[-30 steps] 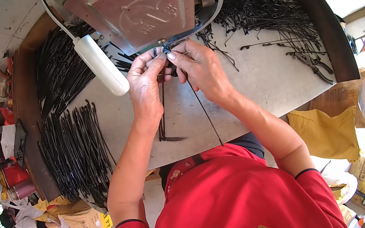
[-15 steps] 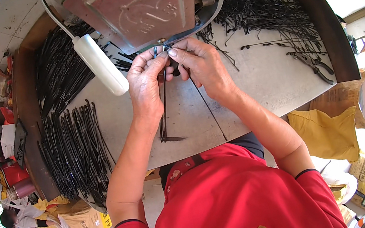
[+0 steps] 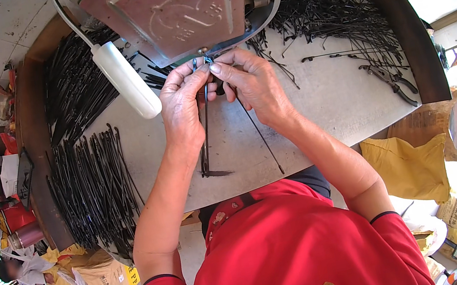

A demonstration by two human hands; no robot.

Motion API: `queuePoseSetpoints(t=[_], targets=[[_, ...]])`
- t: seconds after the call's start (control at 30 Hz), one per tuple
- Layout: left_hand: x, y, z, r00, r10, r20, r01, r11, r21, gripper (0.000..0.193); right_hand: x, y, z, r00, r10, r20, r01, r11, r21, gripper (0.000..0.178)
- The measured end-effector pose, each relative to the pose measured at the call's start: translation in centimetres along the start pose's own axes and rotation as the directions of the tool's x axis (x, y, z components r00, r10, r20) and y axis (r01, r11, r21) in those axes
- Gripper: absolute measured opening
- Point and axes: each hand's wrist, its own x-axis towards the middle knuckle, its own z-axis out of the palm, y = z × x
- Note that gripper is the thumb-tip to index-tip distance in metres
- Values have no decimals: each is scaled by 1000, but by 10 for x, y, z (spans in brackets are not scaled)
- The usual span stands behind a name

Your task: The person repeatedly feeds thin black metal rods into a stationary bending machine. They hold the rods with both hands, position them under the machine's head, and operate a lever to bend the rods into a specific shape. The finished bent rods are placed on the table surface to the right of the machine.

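Observation:
Just below a reddish machine housing (image 3: 177, 15), my two hands come together with their fingertips almost touching. My left hand (image 3: 181, 96) is closed in a pinch on a dark metal rod (image 3: 206, 128), whose doubled length hangs down over the table toward me. My right hand (image 3: 251, 81) pinches a thinner black rod (image 3: 257, 128) that slants down to the right and ends near the table's front edge. The upper ends of both rods meet between my thumbs under the machine. Fingers partly hide how they join there.
Neat black rods (image 3: 94, 189) lie in a bundle at the left, with another heap (image 3: 75, 95) behind. A tangled pile of thin rods (image 3: 333, 10) fills the back right, near pliers (image 3: 391, 82). A white lamp (image 3: 126, 81) hangs close to my left hand. The metal table (image 3: 330, 101) has raised brown sides.
My hands and the rods stay almost in place, with only a very slight shift at the fingertips.

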Motion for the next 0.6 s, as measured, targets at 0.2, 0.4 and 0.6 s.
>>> queuePoseSetpoints(t=[0.2,0.4,0.6], targets=[[0,4,2,1000,-4,5,4,1000,2,15,1,1,-1,1000,-4,-28,4,1000,-19,17],[1,6,2,999,-36,-9,36,999,25,14,6,-2,-3,996,85,-10,-84,994,66,20],[2,13,-1,997,-72,9,70,987,146,15,12,-20,-14,997,24,75,3,941,-339,25]])
